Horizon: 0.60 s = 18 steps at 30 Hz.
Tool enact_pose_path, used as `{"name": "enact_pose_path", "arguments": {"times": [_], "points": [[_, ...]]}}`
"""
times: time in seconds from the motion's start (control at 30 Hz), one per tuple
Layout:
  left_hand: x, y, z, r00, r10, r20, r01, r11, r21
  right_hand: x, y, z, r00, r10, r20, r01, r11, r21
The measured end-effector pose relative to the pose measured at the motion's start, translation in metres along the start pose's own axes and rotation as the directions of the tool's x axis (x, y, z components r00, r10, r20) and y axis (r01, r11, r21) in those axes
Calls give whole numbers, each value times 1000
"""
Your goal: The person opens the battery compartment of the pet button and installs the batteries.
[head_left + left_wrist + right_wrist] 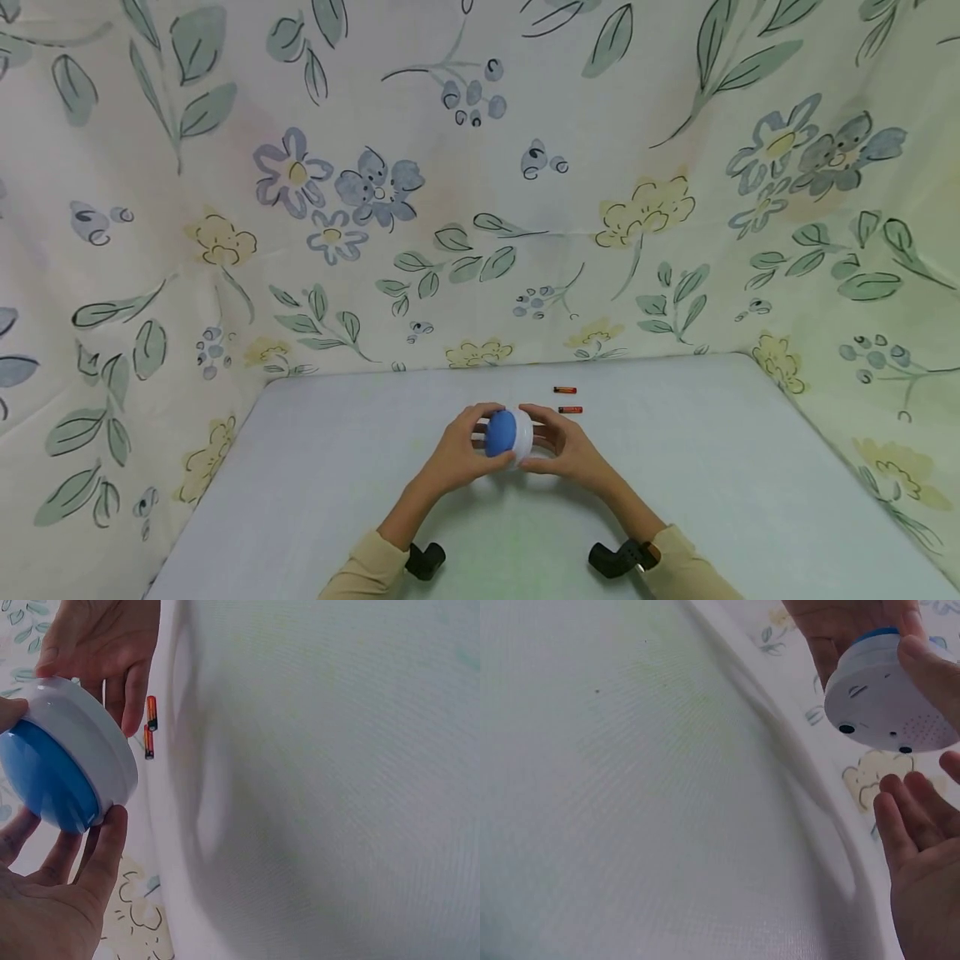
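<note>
A round device (500, 433) with a blue domed top and a white base is held above the table, tilted on its side. My left hand (461, 450) grips it from the blue side, fingers and thumb around its edge. On the white side, my right hand (566, 442) holds its rim between thumb and forefinger, the other fingers standing apart from it. In the right wrist view the white base (885, 709) shows small dark feet, a slot and a patch of little holes. Two small orange-and-black batteries, one farther (565, 390) and one nearer (570, 410), lie beyond my right hand.
A white cloth covers the table (337, 467). Behind it and along both sides hangs a floral curtain (465, 183). Black wrist cameras, left (426, 562) and right (617, 560), sit on both wrists near the sleeves.
</note>
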<state>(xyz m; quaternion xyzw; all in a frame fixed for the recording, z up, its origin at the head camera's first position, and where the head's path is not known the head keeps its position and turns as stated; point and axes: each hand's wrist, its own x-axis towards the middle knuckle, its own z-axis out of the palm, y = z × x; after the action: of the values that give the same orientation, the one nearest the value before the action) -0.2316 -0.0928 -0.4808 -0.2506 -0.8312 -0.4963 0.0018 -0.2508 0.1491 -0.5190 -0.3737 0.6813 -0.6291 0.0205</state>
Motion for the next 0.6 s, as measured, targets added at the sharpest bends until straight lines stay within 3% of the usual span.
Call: {"name": "enact_pose_path", "arguments": {"times": [0.33, 0.6], "points": [[-1, 3, 0, 1000, 3, -6, -3, 999, -43, 0, 3, 1, 996, 73, 44, -77, 990, 114], [-1, 3, 2, 1000, 3, 6, -3, 997, -80, 2, 1, 2, 994, 94, 55, -100, 986, 133]]}}
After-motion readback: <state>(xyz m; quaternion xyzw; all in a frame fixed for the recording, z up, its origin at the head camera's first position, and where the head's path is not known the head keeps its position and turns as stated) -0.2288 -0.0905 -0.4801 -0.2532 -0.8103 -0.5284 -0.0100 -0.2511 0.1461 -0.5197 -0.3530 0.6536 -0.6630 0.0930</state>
